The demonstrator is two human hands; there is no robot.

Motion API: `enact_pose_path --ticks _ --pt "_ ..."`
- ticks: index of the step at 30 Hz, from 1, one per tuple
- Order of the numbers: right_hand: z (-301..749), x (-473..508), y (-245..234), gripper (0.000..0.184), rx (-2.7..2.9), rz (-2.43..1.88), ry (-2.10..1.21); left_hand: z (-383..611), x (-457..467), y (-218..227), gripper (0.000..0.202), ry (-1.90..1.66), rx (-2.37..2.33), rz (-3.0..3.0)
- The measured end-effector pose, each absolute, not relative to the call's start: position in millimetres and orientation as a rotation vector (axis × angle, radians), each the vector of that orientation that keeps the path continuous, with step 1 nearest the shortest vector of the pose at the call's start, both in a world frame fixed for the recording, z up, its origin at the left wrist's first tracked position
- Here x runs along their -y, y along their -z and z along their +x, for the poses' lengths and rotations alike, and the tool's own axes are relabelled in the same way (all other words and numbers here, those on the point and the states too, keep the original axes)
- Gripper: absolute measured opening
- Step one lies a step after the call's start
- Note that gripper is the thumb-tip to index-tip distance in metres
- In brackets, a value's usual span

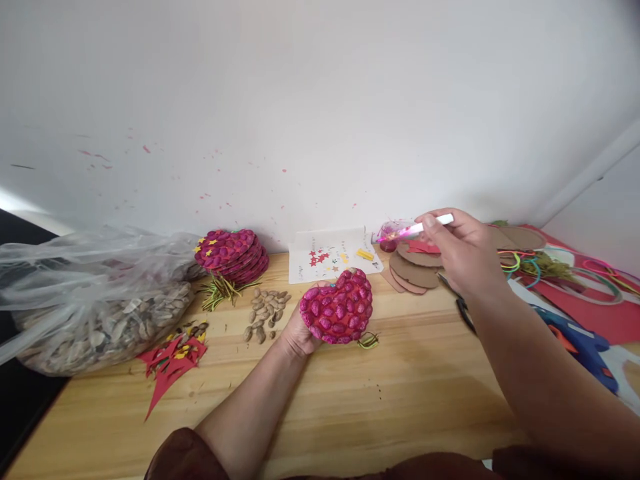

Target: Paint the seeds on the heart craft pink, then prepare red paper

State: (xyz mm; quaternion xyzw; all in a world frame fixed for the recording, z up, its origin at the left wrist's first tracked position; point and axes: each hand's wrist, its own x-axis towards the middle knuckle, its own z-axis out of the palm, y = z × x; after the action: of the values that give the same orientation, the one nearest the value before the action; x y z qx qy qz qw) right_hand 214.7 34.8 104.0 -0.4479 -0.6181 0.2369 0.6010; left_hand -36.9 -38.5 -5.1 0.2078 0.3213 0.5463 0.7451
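Observation:
My left hand holds a pink-red glittery heart covered in shells from underneath, tilted up above the wooden table. My right hand is raised to the right of it, fingers pinched round a thin white stick with a pink tip. The pink tip points left toward a small pink glitter pot by the wall. The stick is apart from the heart.
A stack of finished hearts and loose shells lie left. A clear bag of shells sits far left, red paper scraps before it. A star sheet, brown cardboard hearts, coloured loops and a blue glue gun lie right.

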Motion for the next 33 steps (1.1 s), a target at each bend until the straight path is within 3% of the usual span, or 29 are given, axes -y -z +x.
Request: enact_pose_path --ticks 8,33 --pt "189.5 29.6 -88.8 0.013 1.533 -0.984 -0.350 -30.3 44.6 -2.7 0.023 -1.255 -0.683 0.450" --pt "187.6 33.3 -70.5 0.007 1.738 -0.939 -0.136 -22.3 44.4 -9.1 0.021 -1.265 -0.761 0.611"
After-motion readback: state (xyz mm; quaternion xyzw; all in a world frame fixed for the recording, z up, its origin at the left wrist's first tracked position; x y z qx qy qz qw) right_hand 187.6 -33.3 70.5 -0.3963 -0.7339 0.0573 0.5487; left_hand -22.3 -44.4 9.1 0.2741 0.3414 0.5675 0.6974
